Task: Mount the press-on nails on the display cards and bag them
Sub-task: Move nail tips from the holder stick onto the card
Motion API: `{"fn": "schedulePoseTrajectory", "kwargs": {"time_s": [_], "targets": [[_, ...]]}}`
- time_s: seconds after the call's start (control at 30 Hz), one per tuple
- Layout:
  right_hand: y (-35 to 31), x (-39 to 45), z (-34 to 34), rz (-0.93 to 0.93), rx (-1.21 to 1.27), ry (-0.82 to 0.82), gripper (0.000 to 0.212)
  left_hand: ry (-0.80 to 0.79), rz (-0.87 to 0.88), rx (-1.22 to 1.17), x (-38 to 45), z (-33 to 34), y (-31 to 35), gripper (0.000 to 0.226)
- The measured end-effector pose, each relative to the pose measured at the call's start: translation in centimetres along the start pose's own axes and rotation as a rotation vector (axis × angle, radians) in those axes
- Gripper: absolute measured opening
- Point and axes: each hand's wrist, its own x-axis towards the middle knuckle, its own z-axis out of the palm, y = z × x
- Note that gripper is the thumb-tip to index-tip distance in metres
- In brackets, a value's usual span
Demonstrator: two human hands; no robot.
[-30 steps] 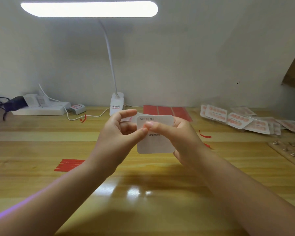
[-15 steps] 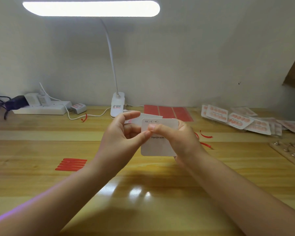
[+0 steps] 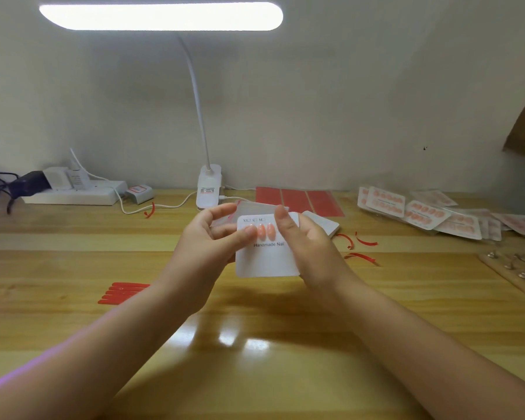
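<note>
A white display card point(image 3: 267, 259) printed "Handmade Nail" is held upright above the desk. Its upper row carries orange-pink press-on nails point(image 3: 265, 231). My left hand point(image 3: 208, 253) pinches the card's left edge, thumb lying on the leftmost nail. My right hand point(image 3: 306, 244) grips the card's right side, index finger raised over its top edge. A stack of blank cards point(image 3: 325, 224) lies just behind the hands. Bagged finished cards point(image 3: 422, 215) are piled at the right.
Red adhesive sheets point(image 3: 299, 200) lie at the back centre, red strips point(image 3: 122, 292) at the left, peeled red curls point(image 3: 361, 247) at the right. A clip lamp point(image 3: 208, 189), a power strip point(image 3: 73, 192) and a wooden nail-stand board point(image 3: 519, 274) edge the desk.
My right index finger has lifted off the card's face, uncovering the nails on the upper row. Both hands and the card have shifted slightly to the right.
</note>
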Motion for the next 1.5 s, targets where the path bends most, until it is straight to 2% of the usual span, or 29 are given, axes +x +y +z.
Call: {"fn": "schedulePoseTrajectory", "kwargs": {"time_s": [0.07,0.13,0.3,0.43,0.6,0.7,0.83,0.97,1.17,1.27,1.5], "targets": [[0.5,0.0,0.1,-0.041,-0.090,0.011,0.069,0.011,-0.006,-0.025,0.1,-0.1,-0.2,0.069],[1.1,0.0,0.0,-0.086,-0.115,-0.014,0.072,0.032,-0.012,-0.051,0.2,-0.2,-0.3,0.071],[2.6,-0.4,0.0,-0.122,-0.096,-0.010,0.066,0.091,-0.003,-0.053,0.6,-0.8,-0.4,0.071],[3.0,-0.5,0.2,-0.159,-0.048,-0.008,0.051,0.101,-0.002,-0.017,0.7,-0.9,-0.5,0.071],[3.3,-0.5,0.4,-0.204,-0.110,-0.001,0.049,0.123,0.007,0.018,0.8,-0.8,-0.3,0.072],[3.2,-0.3,0.4,-0.187,-0.092,0.021,0.048,0.083,0.003,-0.018,0.7,-0.7,0.0,0.077],[3.1,0.0,0.1,-0.185,-0.015,0.048,0.042,0.016,-0.038,-0.111,0.8,-0.5,0.2,0.065],[3.2,0.0,0.1,-0.208,-0.005,0.055,0.035,0.006,-0.068,-0.142,1.0,-0.5,0.2,0.065],[3.3,-0.3,0.6,-0.229,-0.045,0.037,0.047,0.069,-0.019,-0.096,1.0,-0.7,-0.4,0.058],[3.4,-0.2,0.5,-0.217,-0.038,0.046,0.048,0.038,-0.025,-0.127,0.9,-0.7,-0.5,0.044],[3.8,-0.2,0.6,-0.226,-0.094,0.024,0.044,0.032,0.008,0.106,0.1,-0.4,-1.3,0.027]]}}
